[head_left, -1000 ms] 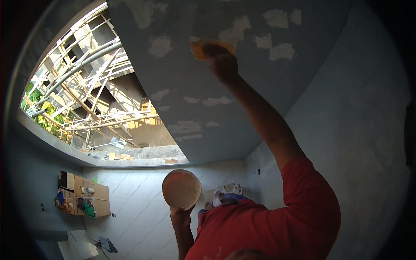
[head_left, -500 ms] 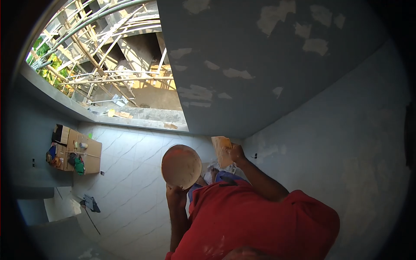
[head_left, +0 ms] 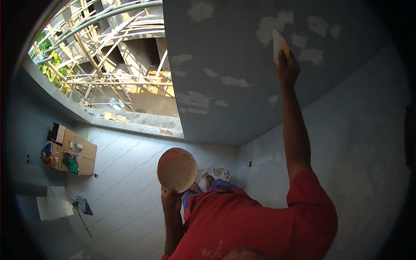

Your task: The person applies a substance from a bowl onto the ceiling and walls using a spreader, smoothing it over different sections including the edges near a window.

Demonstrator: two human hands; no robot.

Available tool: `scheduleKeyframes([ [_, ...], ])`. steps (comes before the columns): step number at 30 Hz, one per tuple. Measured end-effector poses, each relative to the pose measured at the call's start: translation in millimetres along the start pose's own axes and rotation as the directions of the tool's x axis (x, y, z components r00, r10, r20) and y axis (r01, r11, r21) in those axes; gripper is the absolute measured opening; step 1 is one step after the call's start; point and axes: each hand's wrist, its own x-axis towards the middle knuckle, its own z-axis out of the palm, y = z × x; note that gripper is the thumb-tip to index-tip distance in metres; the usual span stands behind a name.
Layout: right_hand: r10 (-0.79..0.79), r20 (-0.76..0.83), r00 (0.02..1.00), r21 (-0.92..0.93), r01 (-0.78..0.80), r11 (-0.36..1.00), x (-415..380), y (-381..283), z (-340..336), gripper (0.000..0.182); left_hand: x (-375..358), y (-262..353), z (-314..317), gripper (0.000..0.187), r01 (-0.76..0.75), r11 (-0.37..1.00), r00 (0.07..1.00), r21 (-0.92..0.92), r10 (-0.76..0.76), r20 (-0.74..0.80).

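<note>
My left hand (head_left: 171,197) grips a round shallow pan (head_left: 177,170) by its near rim, with pale residue over its inside. My right arm is stretched up to the grey wall (head_left: 242,43). In that raised right hand (head_left: 287,71) is a putty knife (head_left: 279,45) with a wide pale blade and an orange-yellow part. Its blade overlaps a light filler patch (head_left: 277,24) high on the wall. Several more pale patches, such as a long one (head_left: 235,81), are spread around it.
A wide window opening (head_left: 117,60) at upper left looks onto bamboo scaffolding. On the tiled floor (head_left: 125,195) stands a cardboard box (head_left: 82,154) with odds and ends on it. A long-handled tool (head_left: 84,221) lies at lower left. A white sheet (head_left: 221,174) is near my feet.
My right hand has gone from beside the pan up to the wall, carrying the putty knife. The pan in my left hand stays nearly where it was.
</note>
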Motion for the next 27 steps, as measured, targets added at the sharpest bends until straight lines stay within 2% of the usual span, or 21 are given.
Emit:
scheduleKeyframes([
  [2,-0.206,-0.265,0.942,-0.138,0.175,0.975,78,-17,-6,0.032,-3,-1,-3,0.071,-0.005,1.0,1.0,0.012,0.005,-0.019],
  [4,-0.303,-0.351,0.886,-0.203,0.244,0.948,136,-26,-6,0.033,-4,-2,-8,0.071,-0.018,1.0,0.998,0.02,0.019,-0.062],
  [6,-0.356,-0.429,0.83,-0.304,0.239,0.922,169,-27,12,0.03,-9,0,-9,0.072,-0.012,1.0,0.999,-0.001,0.012,-0.031],
  [7,-0.33,-0.421,0.845,-0.279,0.225,0.934,159,-49,17,0.033,-10,1,-11,0.072,-0.007,1.0,1.0,-0.021,0.006,-0.018],
  [8,-0.389,-0.444,0.808,-0.185,0.342,0.921,141,-69,25,0.036,-11,-1,-14,0.074,-0.016,1.0,0.999,-0.023,0.015,-0.039],
  [9,-0.424,-0.388,0.818,-0.324,0.31,0.894,138,-48,59,0.042,-10,-3,-19,0.076,-0.024,0.999,0.998,-0.025,0.023,-0.059],
  [10,-0.464,-0.403,0.789,-0.299,0.366,0.881,117,-59,84,0.027,-6,-6,-32,0.076,0.007,1.0,1.0,0.011,-0.007,-0.016],
  [11,-0.567,-0.371,0.735,-0.313,0.476,0.822,93,-63,103,0.033,1,-11,-48,0.078,0.024,0.999,0.999,-0.02,-0.025,-0.041],
  [13,-0.595,-0.18,0.783,-0.167,0.572,0.803,30,-65,146,0.031,12,-7,-54,0.08,0.05,0.999,0.997,-0.022,-0.051,-0.057],
  [14,-0.607,-0.006,0.795,-0.103,0.603,0.791,-11,-66,158,0.029,17,-4,-52,0.081,0.06,0.998,0.997,0.008,-0.059,-0.044],
  [15,-0.511,0.162,0.844,-0.008,0.519,0.854,-59,-64,174,0.028,18,0,-52,0.082,0.066,0.997,0.997,0.036,-0.064,-0.04],
  [16,-0.525,0.255,0.812,0.047,0.532,0.845,-109,-57,181,0.029,19,6,-48,0.082,0.065,0.997,0.997,0.052,-0.063,-0.038],
  [17,-0.491,0.438,0.753,0.089,0.508,0.857,-155,-55,176,0.033,21,14,-40,0.081,0.044,0.994,0.999,0.099,-0.043,-0.016],
  [18,-0.448,0.544,0.71,0.175,0.426,0.888,-203,-49,172,0.034,24,18,-32,0.081,0.024,0.99,1.0,0.141,-0.025,0.006],
  [19,-0.317,0.642,0.698,0.227,0.222,0.948,-253,-45,162,0.036,26,22,-28,0.081,0.022,0.989,1.0,0.148,-0.023,0.002],
  [20,-0.218,0.76,0.612,0.246,0.039,0.968,-290,-42,138,0.037,29,27,-24,0.081,-0.003,0.986,0.999,0.167,-0.005,0.047],
  [21,-0.133,0.863,0.488,0.167,-0.025,0.986,-324,-34,119,0.036,32,30,-21,0.082,-0.029,0.983,0.996,0.183,0.013,0.092],
  [23,0.097,0.938,0.332,-0.026,-0.212,0.977,-381,-5,78,0.031,34,34,-17,0.082,-0.038,0.98,0.997,0.193,0.023,0.077],
  [24,0.212,0.916,0.341,-0.132,-0.243,0.961,-418,20,64,0.031,34,34,-16,0.083,-0.045,0.98,0.997,0.194,0.032,0.071],
  [25,0.36,0.886,0.291,-0.264,-0.32,0.91,-449,48,53,0.031,35,35,-14,0.083,-0.045,0.979,0.998,0.2,0.035,0.056],
  [27,0.599,0.758,0.257,-0.414,-0.52,0.747,-462,78,1,0.034,34,34,-9,0.084,-0.013,0.979,1.0,0.201,0.015,-0.012],
])
